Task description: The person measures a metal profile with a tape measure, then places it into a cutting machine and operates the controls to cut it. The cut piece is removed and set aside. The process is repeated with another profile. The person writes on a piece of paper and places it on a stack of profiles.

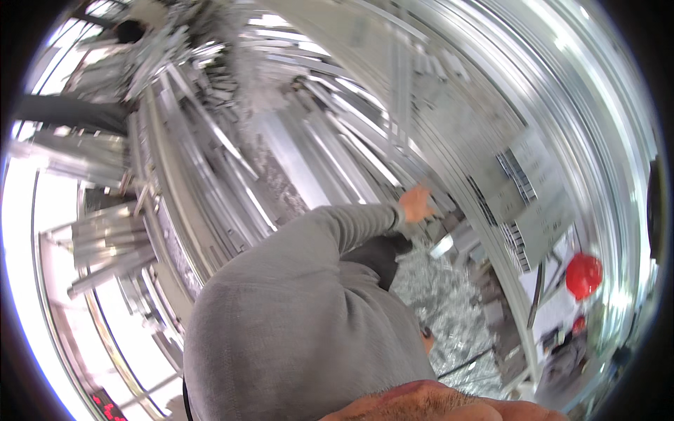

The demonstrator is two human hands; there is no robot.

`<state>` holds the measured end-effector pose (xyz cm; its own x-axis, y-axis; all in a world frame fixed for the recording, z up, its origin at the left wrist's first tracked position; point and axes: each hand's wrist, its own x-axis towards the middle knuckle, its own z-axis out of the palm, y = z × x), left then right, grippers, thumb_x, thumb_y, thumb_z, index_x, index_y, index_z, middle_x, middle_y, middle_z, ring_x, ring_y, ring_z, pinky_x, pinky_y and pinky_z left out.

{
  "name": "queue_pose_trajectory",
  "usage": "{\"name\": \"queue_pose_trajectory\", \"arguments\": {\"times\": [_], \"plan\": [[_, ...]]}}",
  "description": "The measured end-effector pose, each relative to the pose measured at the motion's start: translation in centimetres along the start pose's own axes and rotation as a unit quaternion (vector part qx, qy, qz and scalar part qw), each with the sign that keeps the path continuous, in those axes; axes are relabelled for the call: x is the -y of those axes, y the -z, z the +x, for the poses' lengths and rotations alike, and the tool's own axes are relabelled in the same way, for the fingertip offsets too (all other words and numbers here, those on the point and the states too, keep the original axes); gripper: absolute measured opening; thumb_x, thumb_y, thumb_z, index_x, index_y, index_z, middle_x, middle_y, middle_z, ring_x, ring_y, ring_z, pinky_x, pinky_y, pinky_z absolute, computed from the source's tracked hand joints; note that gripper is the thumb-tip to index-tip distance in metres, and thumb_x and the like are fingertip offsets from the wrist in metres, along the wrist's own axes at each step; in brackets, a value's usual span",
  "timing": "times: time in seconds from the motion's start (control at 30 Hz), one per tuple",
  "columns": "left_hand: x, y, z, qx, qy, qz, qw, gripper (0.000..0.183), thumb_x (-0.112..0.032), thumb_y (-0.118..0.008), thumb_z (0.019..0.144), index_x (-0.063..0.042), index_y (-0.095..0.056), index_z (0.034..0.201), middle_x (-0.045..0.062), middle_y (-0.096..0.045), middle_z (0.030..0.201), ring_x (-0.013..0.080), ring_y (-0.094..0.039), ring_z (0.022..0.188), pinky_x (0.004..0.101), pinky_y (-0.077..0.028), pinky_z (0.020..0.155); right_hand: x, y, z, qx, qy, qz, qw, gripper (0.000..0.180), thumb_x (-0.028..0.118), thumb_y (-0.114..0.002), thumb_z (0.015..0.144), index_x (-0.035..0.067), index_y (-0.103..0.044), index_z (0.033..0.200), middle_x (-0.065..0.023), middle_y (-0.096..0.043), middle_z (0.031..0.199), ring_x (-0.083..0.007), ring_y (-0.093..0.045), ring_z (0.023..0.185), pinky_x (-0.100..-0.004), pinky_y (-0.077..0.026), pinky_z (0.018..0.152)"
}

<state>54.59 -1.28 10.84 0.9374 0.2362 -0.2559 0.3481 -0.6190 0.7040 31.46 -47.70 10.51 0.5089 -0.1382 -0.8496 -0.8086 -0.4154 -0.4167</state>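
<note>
My left hand (416,204) is stretched out at the end of a grey sleeve, right of the picture's centre. Its fingers look apart, with nothing seen in them, though the picture is blurred. Under the forearm shows a dark trouser leg and shoe. My right hand (427,343) is only partly in view past the edge of the grey sweater, beside a small dark thing; the rest is hidden. Long metal profiles (300,152) lie in rows beyond the left arm. A shiny crumpled sheet, perhaps clear plastic film (447,294), covers the floor between the hands.
A long rack or bench edge (174,210) with metal profiles runs along the left. Grey panels with slotted edges (542,221) stand at the right, near a red round object (584,276). A thin dark rod (466,364) lies over the floor. More profiles are stacked at the upper left.
</note>
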Motion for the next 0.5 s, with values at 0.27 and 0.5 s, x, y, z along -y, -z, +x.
{"name": "queue_pose_trajectory", "arguments": {"times": [0.27, 0.5], "plan": [[15.2, 2.7, -21.1, 0.131, 0.155, 0.101, 0.974, 0.061, -0.049, -0.076, 0.081, -0.002, -0.075, 0.121, 0.026, -0.074, 0.116, 0.0422, -0.070, 0.112, 0.0502, -0.056, 0.097, -3.3, 0.6, 4.5, 0.051, 0.094, 0.037, 0.994, 0.060, 0.009, -0.074, 0.088, 0.001, -0.055, 0.144, -0.0117, -0.069, 0.110, -0.0194, -0.066, 0.088, -0.0341, -0.056, 0.066], [25.1, 6.1, -38.8, 0.125, 0.262, 0.145, 0.946, 0.062, -0.054, -0.076, 0.082, -0.002, -0.078, 0.116, 0.024, -0.076, 0.116, 0.0410, -0.072, 0.109, 0.0484, -0.056, 0.097, -14.0, 3.2, 5.3, 0.051, 0.226, -0.042, 0.972, 0.062, 0.016, -0.079, 0.084, -0.002, -0.058, 0.139, -0.0165, -0.069, 0.117, -0.0224, -0.069, 0.090, -0.0369, -0.057, 0.075]]}}
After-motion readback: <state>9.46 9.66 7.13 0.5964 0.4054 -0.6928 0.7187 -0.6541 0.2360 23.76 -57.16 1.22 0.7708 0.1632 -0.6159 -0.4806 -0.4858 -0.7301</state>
